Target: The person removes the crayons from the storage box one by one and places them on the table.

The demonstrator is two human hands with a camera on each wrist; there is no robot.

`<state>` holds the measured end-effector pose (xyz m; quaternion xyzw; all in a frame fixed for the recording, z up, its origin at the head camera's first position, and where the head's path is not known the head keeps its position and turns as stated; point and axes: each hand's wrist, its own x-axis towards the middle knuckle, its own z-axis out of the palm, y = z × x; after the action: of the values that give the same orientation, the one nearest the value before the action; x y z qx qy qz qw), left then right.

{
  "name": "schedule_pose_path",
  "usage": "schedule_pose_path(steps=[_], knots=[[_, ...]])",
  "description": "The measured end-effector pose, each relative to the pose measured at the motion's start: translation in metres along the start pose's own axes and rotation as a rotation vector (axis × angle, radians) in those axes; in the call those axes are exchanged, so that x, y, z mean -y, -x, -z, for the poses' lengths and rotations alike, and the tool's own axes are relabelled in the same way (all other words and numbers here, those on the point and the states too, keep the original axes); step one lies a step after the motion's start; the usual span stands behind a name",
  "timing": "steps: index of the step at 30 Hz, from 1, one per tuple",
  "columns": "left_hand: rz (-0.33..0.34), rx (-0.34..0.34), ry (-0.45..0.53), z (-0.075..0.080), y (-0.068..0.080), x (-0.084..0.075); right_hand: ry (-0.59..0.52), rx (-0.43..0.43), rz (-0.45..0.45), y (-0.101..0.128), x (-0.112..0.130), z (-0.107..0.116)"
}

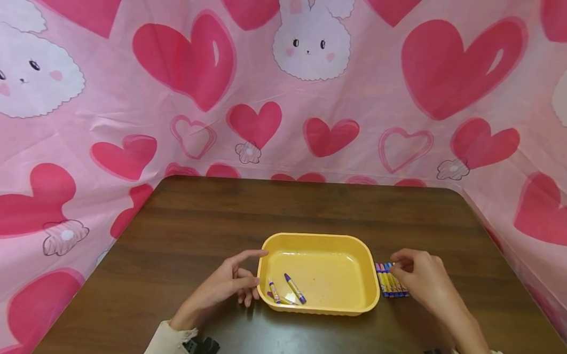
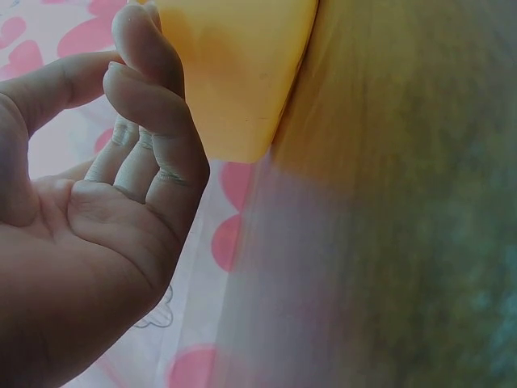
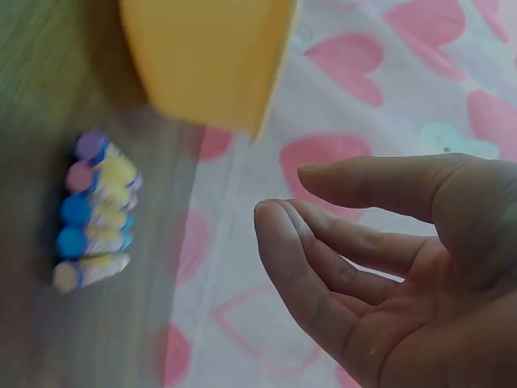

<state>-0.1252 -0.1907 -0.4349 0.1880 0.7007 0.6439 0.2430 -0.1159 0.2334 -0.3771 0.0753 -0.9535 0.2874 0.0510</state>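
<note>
Left hand (image 1: pixel 224 289) rests against the yellow tray's (image 1: pixel 320 242) left rim, fingers loosely curled, holding nothing. Right hand (image 1: pixel 420 277) hovers over the row of crayons (image 1: pixel 390 281) just right of the tray — fingers apart, empty. Two loose crayons (image 1: pixel 287 290) lie inside the tray, on the brown table (image 1: pixel 311 205).

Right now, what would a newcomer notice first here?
A yellow tray sits mid-table holding a few crayons. The left hand rests against its left edge. The right hand hovers at a row of crayons lying just right of the tray.
</note>
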Motion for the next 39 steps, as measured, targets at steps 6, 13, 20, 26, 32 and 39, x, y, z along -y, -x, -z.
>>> schedule_pose_path(steps=[6,13,20,26,32,39], knots=[[-0.004,-0.002,-0.003,0.000,0.000,0.000,-0.043,-0.008,0.060,-0.002,0.022,-0.001],[0.008,-0.009,-0.005,0.000,0.000,0.001,-0.074,-0.013,0.125,-0.008,0.041,-0.010],[0.013,-0.010,-0.004,0.000,0.000,0.001,-0.076,-0.012,0.179,-0.015,0.055,-0.020],[-0.003,-0.004,0.000,0.000,-0.001,0.001,-0.074,-0.004,0.206,-0.019,0.066,-0.030],[-0.011,-0.006,-0.011,0.000,-0.001,0.001,-0.071,0.064,0.225,-0.023,0.085,-0.044],[0.001,-0.007,-0.005,-0.001,-0.001,0.000,-0.089,0.168,0.170,-0.028,0.103,-0.069]])
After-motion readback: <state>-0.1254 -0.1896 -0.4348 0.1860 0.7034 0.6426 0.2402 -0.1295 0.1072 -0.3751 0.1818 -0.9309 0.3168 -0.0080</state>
